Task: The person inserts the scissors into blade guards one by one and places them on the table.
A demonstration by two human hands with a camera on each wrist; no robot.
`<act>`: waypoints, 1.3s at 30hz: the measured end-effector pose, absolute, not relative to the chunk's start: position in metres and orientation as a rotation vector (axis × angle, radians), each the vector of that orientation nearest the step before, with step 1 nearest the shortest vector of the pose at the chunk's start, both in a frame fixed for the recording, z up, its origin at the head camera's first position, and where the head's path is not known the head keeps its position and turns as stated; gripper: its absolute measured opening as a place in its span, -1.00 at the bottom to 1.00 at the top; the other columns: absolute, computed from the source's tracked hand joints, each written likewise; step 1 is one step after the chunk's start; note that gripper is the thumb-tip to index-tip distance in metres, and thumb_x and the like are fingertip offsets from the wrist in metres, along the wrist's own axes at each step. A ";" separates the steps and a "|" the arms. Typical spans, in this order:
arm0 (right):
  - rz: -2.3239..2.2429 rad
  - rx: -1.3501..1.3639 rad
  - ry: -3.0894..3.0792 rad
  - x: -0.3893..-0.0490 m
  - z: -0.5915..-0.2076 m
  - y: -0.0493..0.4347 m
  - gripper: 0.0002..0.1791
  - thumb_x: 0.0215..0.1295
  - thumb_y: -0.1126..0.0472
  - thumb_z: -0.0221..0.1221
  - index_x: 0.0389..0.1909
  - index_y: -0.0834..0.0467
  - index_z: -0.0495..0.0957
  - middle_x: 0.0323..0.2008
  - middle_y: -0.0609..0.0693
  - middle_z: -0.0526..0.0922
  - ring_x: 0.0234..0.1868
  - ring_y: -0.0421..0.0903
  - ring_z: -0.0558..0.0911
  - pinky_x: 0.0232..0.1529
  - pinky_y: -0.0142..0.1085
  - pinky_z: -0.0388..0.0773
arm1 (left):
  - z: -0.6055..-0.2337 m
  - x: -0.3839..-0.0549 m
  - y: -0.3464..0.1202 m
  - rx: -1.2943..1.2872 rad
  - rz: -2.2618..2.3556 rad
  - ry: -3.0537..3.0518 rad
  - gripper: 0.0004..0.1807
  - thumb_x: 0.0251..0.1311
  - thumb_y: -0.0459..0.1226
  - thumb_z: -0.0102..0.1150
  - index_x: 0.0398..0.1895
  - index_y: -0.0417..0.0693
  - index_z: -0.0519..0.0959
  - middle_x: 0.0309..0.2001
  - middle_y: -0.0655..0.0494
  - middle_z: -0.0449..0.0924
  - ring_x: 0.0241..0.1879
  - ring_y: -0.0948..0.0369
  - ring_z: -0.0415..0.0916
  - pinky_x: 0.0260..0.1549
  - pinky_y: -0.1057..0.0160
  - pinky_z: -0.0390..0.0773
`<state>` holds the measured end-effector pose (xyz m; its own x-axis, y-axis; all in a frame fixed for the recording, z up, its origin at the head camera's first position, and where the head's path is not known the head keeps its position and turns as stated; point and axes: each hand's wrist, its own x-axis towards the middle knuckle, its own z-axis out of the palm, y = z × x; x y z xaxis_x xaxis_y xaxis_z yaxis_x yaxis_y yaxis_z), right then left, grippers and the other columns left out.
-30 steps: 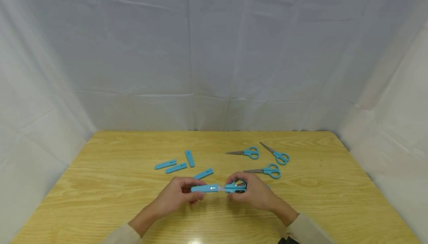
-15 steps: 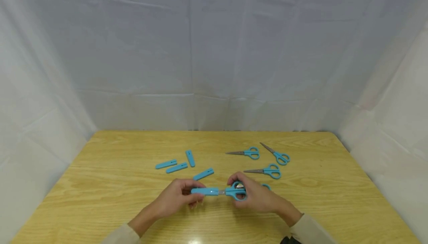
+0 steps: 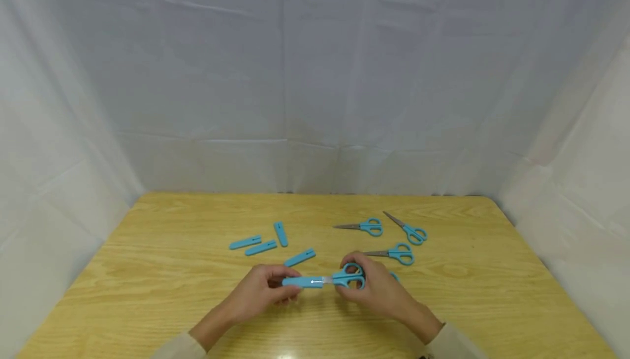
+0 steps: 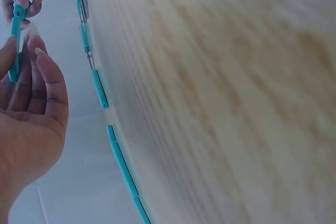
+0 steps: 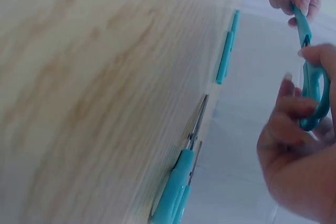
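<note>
Between finger and thumb my left hand pinches a blue blade cover near its rounded end. A pair of scissors with blue handles has its blades mostly inside that cover; a short bit of metal shows between the cover's mouth and the handles. My right hand holds these scissors by the finger loops, also seen as the blue loops in the right wrist view. Both hands are raised above the table. Part of another blue handle shows behind my right hand, the rest hidden.
Several blue blade covers lie left of centre, the nearest cover just beyond my left hand. Three uncovered scissors lie at the right: one pair, an angled pair and a nearer pair. White cloth hangs behind the wooden table.
The held scissors and cover have dropped slightly nearer to me, and the loops have turned to show more of their flat side. My right hand has shifted slightly right along the handles.
</note>
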<state>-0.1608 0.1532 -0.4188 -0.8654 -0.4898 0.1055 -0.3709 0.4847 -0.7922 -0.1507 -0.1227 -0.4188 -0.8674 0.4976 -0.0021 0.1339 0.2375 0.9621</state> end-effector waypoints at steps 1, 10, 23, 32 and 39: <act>-1.338 -0.742 2.591 -0.160 -0.419 0.153 -0.55 0.23 -0.03 0.28 0.00 0.15 0.45 -0.24 -0.06 0.60 -0.40 -0.18 0.53 -0.37 -0.33 0.52 | -0.419 -0.151 -0.123 0.582 1.669 2.214 -0.74 0.24 -0.24 0.24 -0.09 -0.21 0.63 -0.36 -0.03 0.63 -0.42 0.15 0.56 -0.50 0.25 0.59; -1.575 -0.595 2.487 -0.160 -0.423 0.150 -0.48 0.12 0.14 0.38 0.04 0.28 0.44 -0.45 -0.07 0.53 -0.49 -0.21 0.48 -0.49 -0.40 0.47 | -0.421 -0.149 -0.123 0.565 1.694 2.215 -0.74 0.23 -0.24 0.24 -0.10 -0.23 0.63 -0.36 -0.06 0.63 -0.40 0.10 0.57 -0.44 0.14 0.62; -1.652 -0.572 2.435 -0.158 -0.423 0.149 -0.51 0.09 0.14 0.40 0.02 0.24 0.52 -0.52 -0.06 0.50 -0.57 -0.26 0.41 -0.58 -0.45 0.39 | -0.417 -0.146 -0.120 0.601 1.673 2.237 -0.75 0.27 -0.21 0.20 -0.11 -0.18 0.64 -0.37 0.00 0.63 -0.43 0.16 0.55 -0.46 0.14 0.61; -1.666 -0.631 2.453 -0.157 -0.421 0.147 -0.66 0.09 0.17 0.39 -0.13 0.17 0.57 -0.54 -0.07 0.48 -0.59 -0.28 0.37 -0.59 -0.48 0.33 | -0.415 -0.143 -0.117 0.644 1.657 2.273 -0.77 0.27 -0.12 0.19 -0.14 -0.04 0.65 -0.40 0.10 0.63 -0.44 0.19 0.55 -0.45 0.13 0.61; -1.656 -0.631 2.451 -0.155 -0.416 0.144 -0.66 0.10 0.18 0.39 -0.12 0.16 0.57 -0.50 -0.02 0.50 -0.56 -0.25 0.40 -0.56 -0.47 0.35 | -0.414 -0.142 -0.117 0.659 1.661 2.263 -0.76 0.28 -0.13 0.18 -0.14 -0.08 0.65 -0.41 0.10 0.62 -0.44 0.20 0.54 -0.44 0.14 0.61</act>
